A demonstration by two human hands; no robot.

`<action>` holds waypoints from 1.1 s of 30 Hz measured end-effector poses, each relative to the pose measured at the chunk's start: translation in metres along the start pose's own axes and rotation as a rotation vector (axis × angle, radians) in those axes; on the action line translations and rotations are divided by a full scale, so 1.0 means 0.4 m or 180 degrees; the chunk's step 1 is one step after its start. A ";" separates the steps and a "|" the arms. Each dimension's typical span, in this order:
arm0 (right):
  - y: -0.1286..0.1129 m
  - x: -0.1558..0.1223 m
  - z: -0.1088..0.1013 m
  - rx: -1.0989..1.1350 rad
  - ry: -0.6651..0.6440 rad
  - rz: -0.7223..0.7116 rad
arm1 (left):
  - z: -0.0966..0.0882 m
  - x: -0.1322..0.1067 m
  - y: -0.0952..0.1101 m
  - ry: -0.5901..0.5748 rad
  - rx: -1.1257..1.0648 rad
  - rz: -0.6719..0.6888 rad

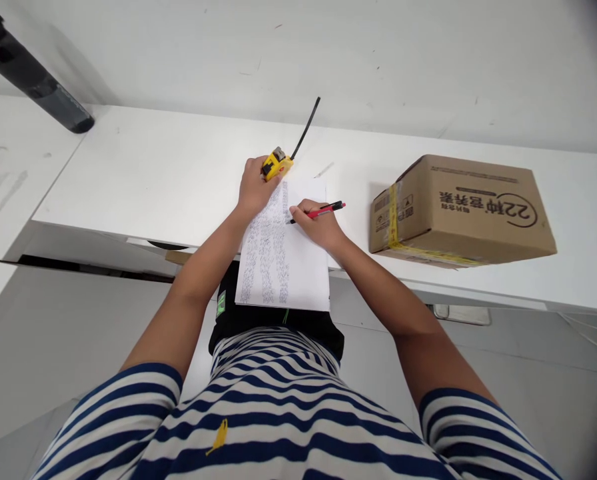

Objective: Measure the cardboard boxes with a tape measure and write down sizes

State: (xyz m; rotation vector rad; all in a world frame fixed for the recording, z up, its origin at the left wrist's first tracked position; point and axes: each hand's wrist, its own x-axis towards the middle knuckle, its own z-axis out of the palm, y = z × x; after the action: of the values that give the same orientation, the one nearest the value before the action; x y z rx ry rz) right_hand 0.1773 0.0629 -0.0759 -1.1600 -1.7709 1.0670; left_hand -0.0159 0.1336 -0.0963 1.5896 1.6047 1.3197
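My left hand (254,188) grips a yellow tape measure (277,164) at the top left corner of a white sheet of paper (298,267). A black strap runs from the tape measure toward the wall. My right hand (319,225) holds a red and black pen (323,211) in a writing grip, its tip touching the paper near the top. The sheet is covered with columns of blue handwriting and hangs partly over the front edge of the white table (153,180).
A closed cardboard box (458,210) with yellow tape stands on the table to the right of my right hand. A black tube-like object (33,77) slants in at the upper left. A white wall rises behind the table.
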 end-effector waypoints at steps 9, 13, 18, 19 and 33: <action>0.003 -0.001 -0.003 -0.0008 0.0054 -0.0061 | 0.010 0.011 -0.025 0.0026 0.0117 0.0171; 0.001 0.000 -0.004 0.0005 0.0019 -0.0015 | 0.012 0.016 -0.040 0.0028 0.0141 0.0301; 0.002 -0.001 -0.004 -0.0019 0.0072 -0.0057 | 0.015 0.022 -0.052 -0.0014 0.0125 0.0374; 0.003 -0.002 -0.004 -0.0011 0.0101 -0.0066 | 0.016 0.024 -0.053 -0.0041 0.0127 0.0336; 0.011 0.000 -0.005 -0.0030 0.0187 -0.0107 | 0.026 0.057 -0.129 -0.0213 -0.0350 0.0677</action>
State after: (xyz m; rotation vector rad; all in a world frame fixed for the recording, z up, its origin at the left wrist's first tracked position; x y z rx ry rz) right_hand 0.1804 0.0645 -0.0790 -1.1520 -1.7455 0.9961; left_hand -0.0335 0.1665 -0.1399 1.7547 1.3290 1.4204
